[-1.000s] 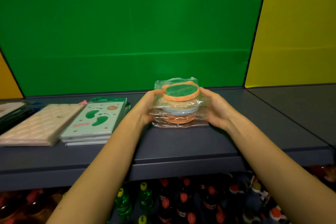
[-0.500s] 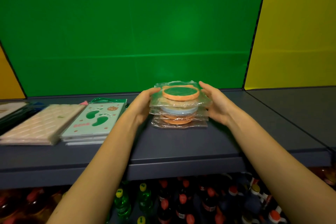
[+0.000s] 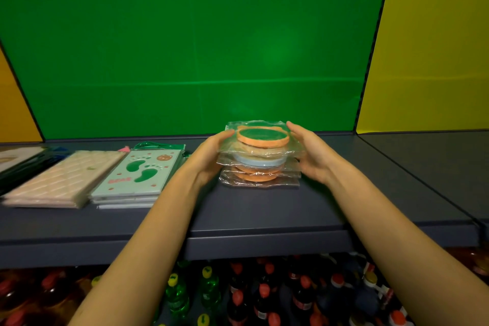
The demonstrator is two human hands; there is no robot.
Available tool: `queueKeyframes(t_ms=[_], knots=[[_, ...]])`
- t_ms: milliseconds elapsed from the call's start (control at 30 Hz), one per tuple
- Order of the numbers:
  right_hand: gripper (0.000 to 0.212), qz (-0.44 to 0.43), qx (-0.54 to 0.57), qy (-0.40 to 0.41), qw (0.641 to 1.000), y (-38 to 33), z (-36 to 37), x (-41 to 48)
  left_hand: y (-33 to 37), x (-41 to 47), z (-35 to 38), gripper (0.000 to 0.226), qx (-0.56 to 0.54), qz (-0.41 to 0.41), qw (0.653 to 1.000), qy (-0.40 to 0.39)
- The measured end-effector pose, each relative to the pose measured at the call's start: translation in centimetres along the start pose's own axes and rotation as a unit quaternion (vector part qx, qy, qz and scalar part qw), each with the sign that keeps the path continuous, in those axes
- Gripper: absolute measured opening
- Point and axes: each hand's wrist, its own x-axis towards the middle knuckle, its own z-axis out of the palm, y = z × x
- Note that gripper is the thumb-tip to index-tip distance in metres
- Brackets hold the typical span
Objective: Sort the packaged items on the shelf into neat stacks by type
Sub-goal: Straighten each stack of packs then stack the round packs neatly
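A stack of round items in clear plastic bags stands on the grey shelf, near its middle. The top one is orange-rimmed with a green face; below it lie a beige, a pale blue and orange ones. My left hand presses the stack's left side and my right hand presses its right side, fingers extended along the bags. Left of the stack lies a pile of flat mint-green packages with green footprints, then a pile of pale quilted packages.
Dark flat packages lie at the far left of the shelf. A green back panel rises behind, yellow panels at both sides. Another grey shelf section continues to the right. Bottles with red, yellow and green caps fill the level below.
The top bag was tilted and skewed; it now lies flatter on the stack. Both hands have shifted slightly up the sides of the stack.
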Motion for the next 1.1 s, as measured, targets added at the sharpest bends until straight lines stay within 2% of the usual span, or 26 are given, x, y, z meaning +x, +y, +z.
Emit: queueKeyframes(t_ms=[200, 300, 467, 733, 1100], knots=[[0.037, 0.005, -0.054, 0.006, 0.999, -0.4, 1.1, 0.3, 0.7, -0.3, -0.9, 0.030, -0.082, -0.038, 0.995, -0.030], [0.041, 0.005, -0.077, 0.003, 0.997, -0.2, 1.4, 0.6, 0.5, -0.1, -0.9, 0.026, -0.052, -0.044, 0.997, -0.032], [0.035, -0.005, -0.081, -0.003, 0.997, 0.2, 1.2, 0.9, 0.4, 0.0, -0.9, 0.014, -0.003, -0.048, 0.999, 0.016], [0.043, -0.012, -0.072, 0.024, 0.997, 0.5, 0.6, 1.4, 0.4, 0.3, -1.0, 0.014, 0.007, -0.039, 0.999, 0.023], [0.033, -0.008, -0.087, 0.009, 0.996, 0.8, 0.8, 1.3, 0.4, 0.3, -1.1, 0.013, 0.007, -0.052, 0.998, 0.024]])
